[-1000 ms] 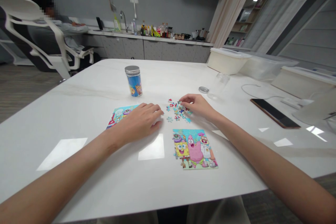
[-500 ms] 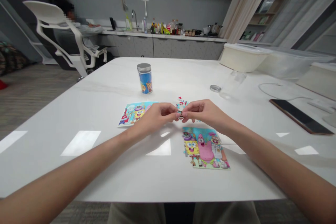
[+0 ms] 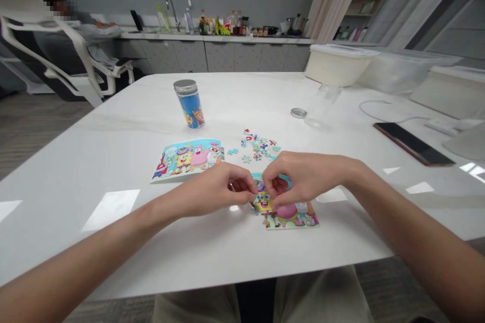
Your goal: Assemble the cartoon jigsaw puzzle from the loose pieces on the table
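Note:
A partly assembled jigsaw puzzle [image 3: 290, 217] with cartoon figures lies flat in front of me. My left hand [image 3: 235, 189] is at its left edge, thumb and forefinger pinched on a small puzzle piece [image 3: 253, 203], mostly covered by the fingertips. My right hand [image 3: 293, 180] is over the puzzle's upper part, its fingers curled and the thumb and forefinger tips down on the yellow figure; the palm hides part of the picture. Beyond the hands are several loose puzzle pieces [image 3: 261, 146]. A picture card [image 3: 189, 159] showing the same figures lies behind my left hand.
A lidded jar with a blue label [image 3: 190, 104] stands at the back left. Toward the right are a metal lid [image 3: 298, 113], a clear jar [image 3: 322, 106], a phone [image 3: 411, 144], a cable and plastic bins [image 3: 339, 64]. A person sits in a white chair [image 3: 85, 70] beyond the table.
Both hands have come down and nearer to me, from beside the loose pieces to the puzzle's left part. They have moved apart slightly, uncovering the loose pieces. The view has shifted.

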The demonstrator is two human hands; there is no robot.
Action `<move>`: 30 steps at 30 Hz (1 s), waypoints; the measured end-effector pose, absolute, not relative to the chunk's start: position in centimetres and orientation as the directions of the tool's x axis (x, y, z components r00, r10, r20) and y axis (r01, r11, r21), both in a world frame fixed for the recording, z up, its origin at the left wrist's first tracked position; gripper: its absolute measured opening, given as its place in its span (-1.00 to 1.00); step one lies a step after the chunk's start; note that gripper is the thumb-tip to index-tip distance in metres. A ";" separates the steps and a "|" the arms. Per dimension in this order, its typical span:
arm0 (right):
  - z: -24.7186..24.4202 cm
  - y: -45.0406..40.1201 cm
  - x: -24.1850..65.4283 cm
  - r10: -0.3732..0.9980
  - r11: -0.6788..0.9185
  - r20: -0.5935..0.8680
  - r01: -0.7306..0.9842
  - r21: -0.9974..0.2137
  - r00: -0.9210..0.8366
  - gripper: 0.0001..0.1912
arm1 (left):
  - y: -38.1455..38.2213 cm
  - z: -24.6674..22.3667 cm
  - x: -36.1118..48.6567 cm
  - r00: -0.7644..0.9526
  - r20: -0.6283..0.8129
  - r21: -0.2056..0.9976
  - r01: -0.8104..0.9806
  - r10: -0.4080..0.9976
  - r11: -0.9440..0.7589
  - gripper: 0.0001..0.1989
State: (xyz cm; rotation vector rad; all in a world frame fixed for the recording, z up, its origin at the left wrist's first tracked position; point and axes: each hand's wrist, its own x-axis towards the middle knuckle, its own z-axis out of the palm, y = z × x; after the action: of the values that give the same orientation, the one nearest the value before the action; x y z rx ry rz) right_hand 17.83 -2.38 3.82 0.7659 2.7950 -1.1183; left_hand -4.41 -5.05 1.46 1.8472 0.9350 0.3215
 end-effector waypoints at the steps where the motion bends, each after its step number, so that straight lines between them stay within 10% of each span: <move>1: 3.7 -2.5 17.7 0.426 0.624 -0.225 0.465 -0.628 -0.876 -0.89 | -5.3 1.5 -4.3 0.664 -0.196 0.850 0.482 0.722 -0.213 -0.89; 17: 3.1 -2.7 17.4 0.377 0.630 -0.316 0.491 -0.602 -0.871 -0.81 | -7.4 2.6 -3.4 0.634 -0.263 0.716 0.634 0.728 -0.293 -0.87; 30: 2.9 -2.7 17.4 0.382 0.621 -0.340 0.511 -0.595 -0.860 -0.81 | -7.4 1.0 -3.6 0.699 -0.014 0.577 0.590 0.715 -0.565 -0.94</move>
State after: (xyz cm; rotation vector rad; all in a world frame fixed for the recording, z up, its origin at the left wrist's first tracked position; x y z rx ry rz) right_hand 17.38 -2.70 2.92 0.7407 2.6625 -1.0617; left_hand -3.57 -7.44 0.96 2.3506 0.9964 0.2983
